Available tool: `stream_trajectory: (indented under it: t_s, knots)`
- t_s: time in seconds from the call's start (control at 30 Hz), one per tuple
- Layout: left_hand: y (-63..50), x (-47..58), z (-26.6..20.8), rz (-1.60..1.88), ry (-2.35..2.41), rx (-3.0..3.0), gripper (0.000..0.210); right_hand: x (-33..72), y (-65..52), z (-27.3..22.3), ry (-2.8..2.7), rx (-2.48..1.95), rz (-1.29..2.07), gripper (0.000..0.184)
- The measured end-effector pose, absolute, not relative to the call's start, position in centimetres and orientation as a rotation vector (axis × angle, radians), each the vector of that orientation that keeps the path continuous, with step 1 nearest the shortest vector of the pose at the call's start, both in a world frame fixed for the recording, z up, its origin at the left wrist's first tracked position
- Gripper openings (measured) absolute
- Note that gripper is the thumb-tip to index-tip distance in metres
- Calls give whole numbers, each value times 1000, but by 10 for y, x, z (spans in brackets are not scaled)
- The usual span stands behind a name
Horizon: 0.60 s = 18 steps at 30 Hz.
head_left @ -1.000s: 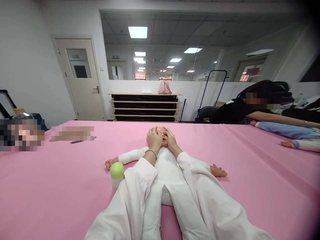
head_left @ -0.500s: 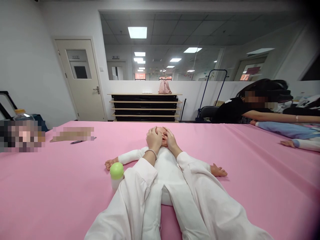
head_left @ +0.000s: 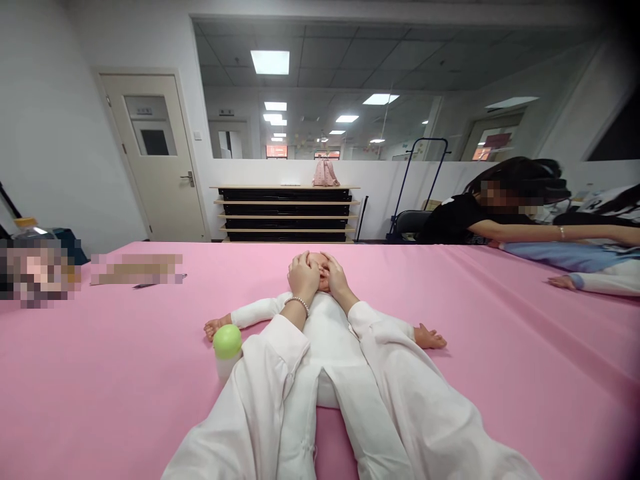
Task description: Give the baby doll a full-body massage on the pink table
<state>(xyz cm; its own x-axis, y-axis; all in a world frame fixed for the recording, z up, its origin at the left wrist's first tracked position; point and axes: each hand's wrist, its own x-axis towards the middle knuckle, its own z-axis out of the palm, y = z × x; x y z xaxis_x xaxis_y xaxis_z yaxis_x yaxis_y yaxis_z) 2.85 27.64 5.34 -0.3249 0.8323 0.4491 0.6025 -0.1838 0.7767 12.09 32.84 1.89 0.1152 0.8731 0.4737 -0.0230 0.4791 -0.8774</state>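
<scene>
A baby doll (head_left: 330, 333) in a white suit lies on its back on the pink-covered table (head_left: 125, 373), arms spread and head at the far end. My left hand (head_left: 303, 275), with a beaded bracelet at the wrist, cups one side of the doll's head. Against the other side of the face rests my right hand (head_left: 336, 276), its fingers curved over the cheek and forehead. Between my hands part of the doll's face shows; the rest of it is covered. Beside my left sleeve stands a small white bottle with a green cap (head_left: 228, 342), close to the doll's hand.
At the right a person in black (head_left: 450, 217) leans over another doll in blue and white (head_left: 545, 257). A pen (head_left: 145, 285) lies at the far left, near a blurred tan item. Shelves (head_left: 287, 213) stand behind the table.
The whole view has shifted slightly, with everything sitting a little further left. My hands stay on the doll's head, the fingers having moved only slightly over the face.
</scene>
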Motion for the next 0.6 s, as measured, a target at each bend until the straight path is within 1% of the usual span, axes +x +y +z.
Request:
stream_trajectory:
  t_s: [0.23,0.47,0.6]
  knots:
    - [273,28,56,1493,1855,1677,42,120,323,21,-1306,-830,787,41]
    - [272,28,56,1515,1816,1647,39,118,320,24,-1251,-910,793,39]
    - [270,28,57,1504,1833,1659,41,119,314,26,-1307,-874,787,44]
